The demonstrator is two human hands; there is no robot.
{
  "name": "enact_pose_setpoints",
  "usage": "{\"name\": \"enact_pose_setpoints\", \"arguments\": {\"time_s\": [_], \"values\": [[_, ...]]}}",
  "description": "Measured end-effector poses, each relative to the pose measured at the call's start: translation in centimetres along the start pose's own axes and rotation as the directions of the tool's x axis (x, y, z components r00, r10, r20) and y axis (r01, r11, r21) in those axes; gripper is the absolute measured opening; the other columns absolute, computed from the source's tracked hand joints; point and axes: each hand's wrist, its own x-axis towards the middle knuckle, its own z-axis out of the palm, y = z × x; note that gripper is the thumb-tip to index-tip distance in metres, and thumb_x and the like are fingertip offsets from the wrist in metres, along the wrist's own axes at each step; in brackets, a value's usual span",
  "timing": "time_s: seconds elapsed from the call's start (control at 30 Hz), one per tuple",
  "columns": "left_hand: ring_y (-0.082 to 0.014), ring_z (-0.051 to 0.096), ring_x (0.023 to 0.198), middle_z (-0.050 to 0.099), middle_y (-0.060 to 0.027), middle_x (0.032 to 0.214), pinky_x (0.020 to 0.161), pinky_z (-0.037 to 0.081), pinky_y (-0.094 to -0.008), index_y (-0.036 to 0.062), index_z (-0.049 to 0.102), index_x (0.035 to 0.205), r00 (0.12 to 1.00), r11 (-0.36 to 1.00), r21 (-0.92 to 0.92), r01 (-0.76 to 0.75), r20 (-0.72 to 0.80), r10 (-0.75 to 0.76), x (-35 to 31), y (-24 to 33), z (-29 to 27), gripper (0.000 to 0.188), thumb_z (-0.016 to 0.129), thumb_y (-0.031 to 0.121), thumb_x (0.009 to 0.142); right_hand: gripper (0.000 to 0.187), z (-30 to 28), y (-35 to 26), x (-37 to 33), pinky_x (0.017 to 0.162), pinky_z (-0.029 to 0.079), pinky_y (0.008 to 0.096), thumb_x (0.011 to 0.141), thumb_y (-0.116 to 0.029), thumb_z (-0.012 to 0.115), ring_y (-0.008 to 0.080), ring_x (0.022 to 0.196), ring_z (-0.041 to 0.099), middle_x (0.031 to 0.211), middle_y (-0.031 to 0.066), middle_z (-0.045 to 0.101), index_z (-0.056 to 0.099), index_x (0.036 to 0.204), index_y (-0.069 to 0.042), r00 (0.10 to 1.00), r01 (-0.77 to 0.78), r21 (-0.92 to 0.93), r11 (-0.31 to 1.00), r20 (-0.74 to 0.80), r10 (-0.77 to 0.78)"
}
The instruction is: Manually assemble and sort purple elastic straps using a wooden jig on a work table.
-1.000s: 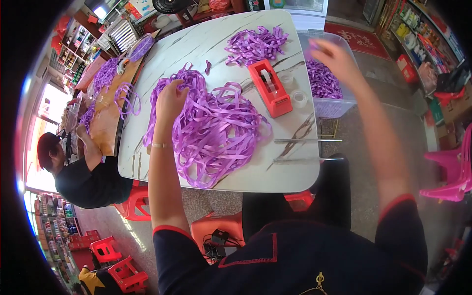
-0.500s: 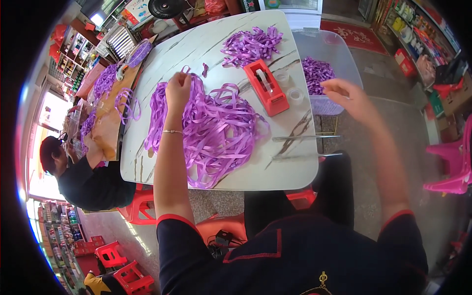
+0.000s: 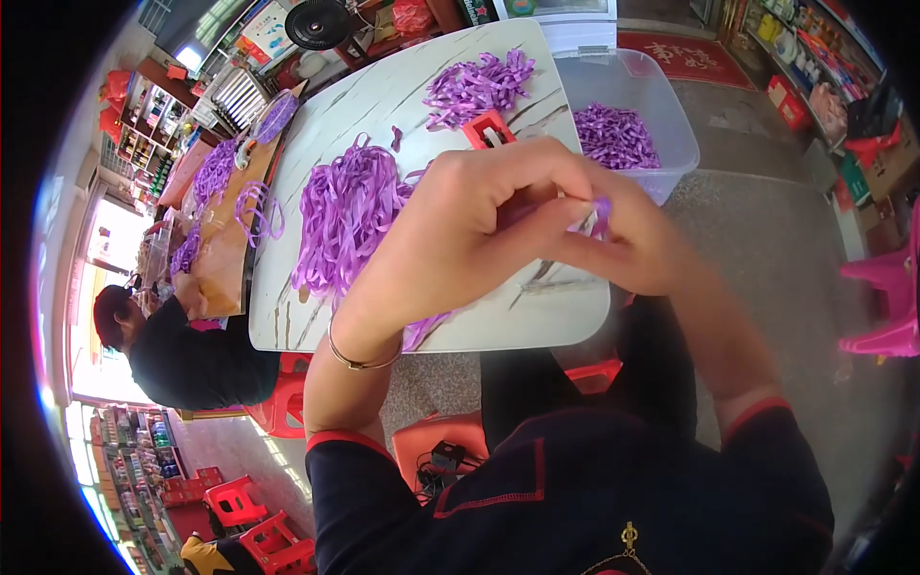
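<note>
My left hand (image 3: pixel 470 220) and my right hand (image 3: pixel 628 235) meet in front of me over the table's right part. Their fingertips are pinched round a purple ribbon (image 3: pixel 602 217), of which only a short bit shows. Behind my left hand, long looped purple ribbons (image 3: pixel 350 211) lie heaped on the marbled white table (image 3: pixel 326 115). A red tape dispenser (image 3: pixel 489 126) is mostly hidden by my left hand. Beyond it sits a pile of short folded ribbons (image 3: pixel 479 88), and one small folded ribbon (image 3: pixel 396 137) lies apart.
Right of the table stands a clear plastic bin (image 3: pixel 682 144) holding many short purple ribbons (image 3: pixel 615 139). At the left, a co-worker (image 3: pixel 196 350) sits at a wooden table (image 3: pixel 225 264) with more ribbons. A red stool (image 3: pixel 287 398) and a pink stool (image 3: pixel 886 307) stand nearby.
My left hand has come right and nearer from the ribbon heap. My right hand has come in from beside the bin, and both now hold a purple ribbon together.
</note>
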Motion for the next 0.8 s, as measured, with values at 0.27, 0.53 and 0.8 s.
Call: {"name": "enact_pose_setpoints", "arguments": {"time_s": [0.27,0.53,0.8], "values": [[-0.0032,0.05,0.063,0.053,-0.0005,0.075,0.053,0.041,-0.0164,-0.001,0.056,0.093,0.992,0.98,-0.155,0.125,0.02,-0.124,-2.1,-0.4,0.8,0.008,0.053,-0.002,0.085,0.019,-2.4,-4.2,-3.4,0.052,0.035,0.0182,0.091,-0.018,0.051,0.0031,0.055,0.041,0.065,-0.0039,0.049,0.057,0.096,-0.001,0.858,-0.509,0.295,0.809,0.249,0.449],[-0.0077,0.058,0.066,0.06,-0.0066,0.078,0.058,0.048,-0.0202,-0.0021,0.054,0.103,0.932,0.73,-0.58,0.362,0.219,-0.288,-2.5,-3.5,5.6,0.016,0.047,0.004,0.09,0.018,-4.0,-3.9,-7.4,0.051,0.03,0.0184,0.089,-0.015,0.045,0.0046,0.055,0.038,0.061,-0.0023,0.044,0.055,0.084,-0.002,0.782,-0.611,0.298,0.733,0.082,0.618],[-0.0143,0.059,0.076,0.063,-0.0124,0.088,0.072,0.048,-0.0253,-0.003,0.045,0.12,0.898,0.587,-0.682,0.436,0.374,-0.233,-2.2,-5.7,9.0,0.033,0.046,0.0,0.088,0.021,-6.0,-4.2,-10.1,0.052,0.03,0.0193,0.091,-0.017,0.042,0.0051,0.058,0.041,0.063,-0.0017,0.045,0.055,0.082,-0.002,0.678,-0.701,0.31,0.642,0.015,0.735]]}}
